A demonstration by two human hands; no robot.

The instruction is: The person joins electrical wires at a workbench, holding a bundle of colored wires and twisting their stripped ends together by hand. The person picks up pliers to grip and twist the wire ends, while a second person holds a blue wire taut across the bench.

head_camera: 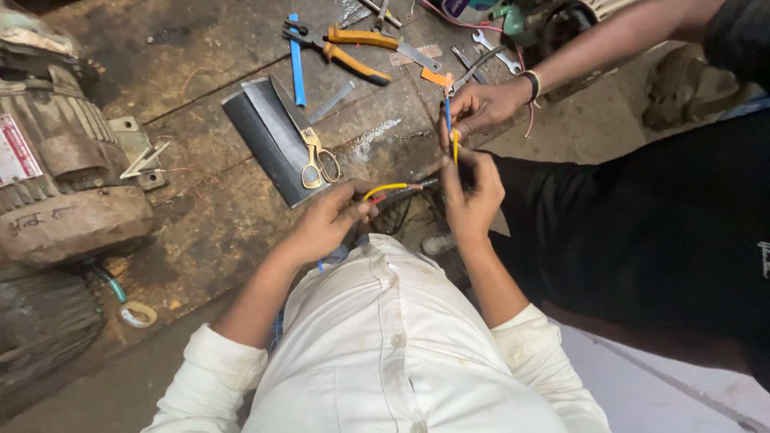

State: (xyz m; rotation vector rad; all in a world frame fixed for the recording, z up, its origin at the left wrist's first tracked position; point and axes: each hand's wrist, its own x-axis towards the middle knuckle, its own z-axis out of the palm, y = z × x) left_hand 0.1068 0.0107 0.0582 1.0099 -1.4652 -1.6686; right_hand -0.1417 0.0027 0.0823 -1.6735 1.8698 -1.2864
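My left hand [330, 218] pinches a bundle of wires [393, 192] with yellow, red and dark strands, just past my white shirt. My right hand [472, 195] holds the upright end of a yellow wire [455, 147] between its fingertips. Right above it another person's hand [480, 107], with a band on the wrist, grips a blue wire [447, 114] and meets the yellow one. All three hands sit close together over the dark workbench [224, 232].
Gold-handled scissors [314, 156] lie on folded dark sheet material [269, 136]. Orange-handled pliers [353, 50], a blue strip [296, 64], spanners [485, 52] and other tools lie at the back. A worn electric motor [56, 168] stands left. The other person in black fills the right.
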